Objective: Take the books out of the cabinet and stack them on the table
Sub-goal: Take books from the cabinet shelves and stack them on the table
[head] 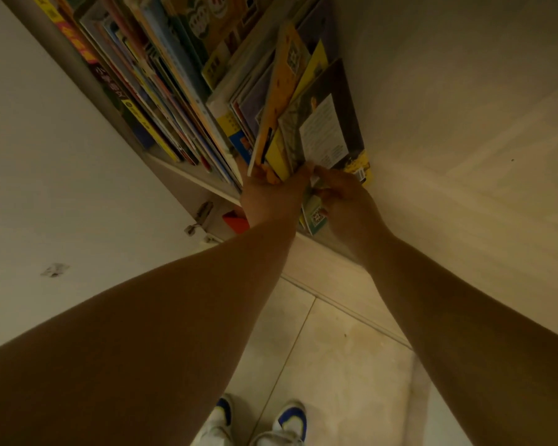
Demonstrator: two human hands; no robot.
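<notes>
Both arms outstretched; left grip [273, 196] and right grip [342, 196] curled, adjacent.

A home is suggested, likely a family room or a child's room. A built-in white cabinet [181, 175] is packed with thin, brightly coloured picture books [161, 91], set beside a plain painted wall [464, 123]. A pale tiled floor [335, 349] is seen below, and white-and-blue sneakers [284, 423] are worn indoors.
</notes>
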